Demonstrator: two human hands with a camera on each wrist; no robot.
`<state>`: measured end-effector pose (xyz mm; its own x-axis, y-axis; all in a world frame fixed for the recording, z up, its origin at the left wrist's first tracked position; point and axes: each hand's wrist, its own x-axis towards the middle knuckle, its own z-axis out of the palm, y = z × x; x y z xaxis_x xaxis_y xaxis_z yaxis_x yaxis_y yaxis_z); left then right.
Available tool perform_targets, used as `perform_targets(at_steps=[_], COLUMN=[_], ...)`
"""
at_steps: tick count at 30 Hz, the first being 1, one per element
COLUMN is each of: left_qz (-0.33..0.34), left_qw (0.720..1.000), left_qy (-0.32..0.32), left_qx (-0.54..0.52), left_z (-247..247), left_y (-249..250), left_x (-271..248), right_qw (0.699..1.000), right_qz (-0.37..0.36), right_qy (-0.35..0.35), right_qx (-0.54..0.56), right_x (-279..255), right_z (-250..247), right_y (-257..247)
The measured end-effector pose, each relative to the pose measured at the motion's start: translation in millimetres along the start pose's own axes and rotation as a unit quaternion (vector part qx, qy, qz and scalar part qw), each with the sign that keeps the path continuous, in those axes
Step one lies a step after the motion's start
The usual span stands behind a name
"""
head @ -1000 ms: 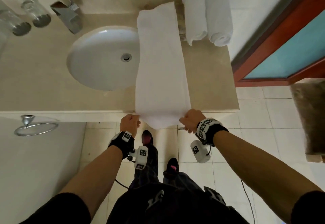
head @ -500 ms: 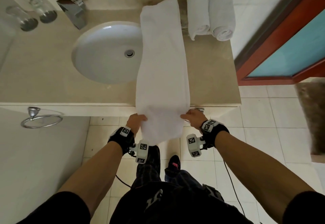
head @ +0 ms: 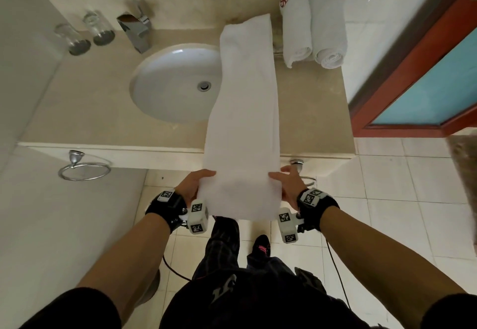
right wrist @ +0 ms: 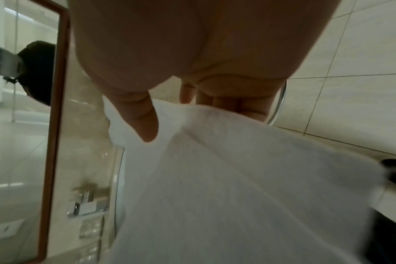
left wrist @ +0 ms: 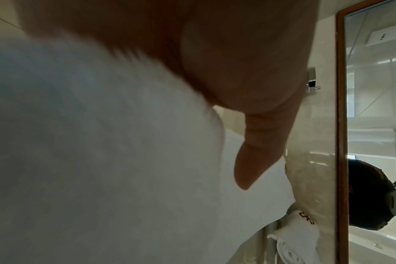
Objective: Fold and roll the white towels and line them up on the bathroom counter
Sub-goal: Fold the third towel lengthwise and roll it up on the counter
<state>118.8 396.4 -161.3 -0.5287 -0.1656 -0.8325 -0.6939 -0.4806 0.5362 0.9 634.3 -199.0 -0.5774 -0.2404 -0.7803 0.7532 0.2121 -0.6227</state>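
Note:
A long folded white towel (head: 245,112) lies across the beige counter (head: 90,101) from the back wall to the front edge, and its near end hangs past the edge. My left hand (head: 204,181) pinches its left side and my right hand (head: 277,180) pinches its right side, thumbs on top. In the left wrist view the thumb (left wrist: 255,151) lies on the towel (left wrist: 102,160). The right wrist view has the thumb (right wrist: 145,121) pressing on the towel (right wrist: 237,178). Two rolled towels (head: 295,24) (head: 327,24) lie side by side at the back right.
A white sink (head: 170,83) sits left of the towel, with a chrome faucet (head: 135,28) and two glasses (head: 99,28) behind it. A towel ring (head: 84,170) hangs under the counter's front. A wooden door frame (head: 426,78) stands at the right.
The towel's near end has come further over the counter's front edge toward me. Both hands moved from its corners to its sides.

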Motion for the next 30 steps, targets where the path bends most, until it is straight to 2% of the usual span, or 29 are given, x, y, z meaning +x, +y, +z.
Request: perform_targets(at_steps=[2, 7, 9, 11, 14, 17, 20, 23, 26, 28, 30], left_qz=[0.016, 0.006, -0.003, -0.008, -0.011, 0.015, 0.04, 0.091, 0.168, 0.2, 0.207], left_qw=[1.0, 1.0, 0.999, 0.999, 0.999, 0.997, 0.994, 0.992, 0.97, 0.958, 0.963], left_qy=[0.006, -0.002, -0.007, -0.01, -0.029, -0.063, -0.076, -0.061, -0.043, -0.005, 0.045], left_qx=[0.004, -0.03, -0.032, -0.034, -0.013, 0.039, 0.061, 0.064, 0.169, 0.207, 0.168], left_z=[2, 0, 1, 3, 3, 2, -5, -10, -11, -11, -11], left_y=[-5, -17, -19, -20, -22, -24, -32, -48, -56, -60, -60], left_x=[-6, -18, -21, -23, -27, -35, -36, -36, -36, -34, -31], right_qw=[0.999, 0.995, 0.994, 0.996, 0.999, 0.999, 0.998, 0.995, 0.994, 0.994, 0.995], right_qz=[-0.018, -0.087, -0.092, -0.055, 0.024, 0.038, 0.039, 0.038, 0.04, 0.037, 0.034], right_qy=[0.007, 0.017, 0.021, 0.03, 0.002, -0.024, -0.014, -0.017, 0.007, 0.023, 0.022], right_qx=[-0.032, -0.042, -0.062, -0.065, -0.032, -0.02, 0.038, 0.094, 0.105, 0.102, 0.093], right_x=[-7, -26, -34, -39, -49, -57, -64, -76, -80, -81, -83], right_z=[2, 6, 8, 10, 16, 20, 25, 30, 34, 35, 34], right_y=[7, 24, 28, 31, 34, 35, 30, 23, 21, 22, 23])
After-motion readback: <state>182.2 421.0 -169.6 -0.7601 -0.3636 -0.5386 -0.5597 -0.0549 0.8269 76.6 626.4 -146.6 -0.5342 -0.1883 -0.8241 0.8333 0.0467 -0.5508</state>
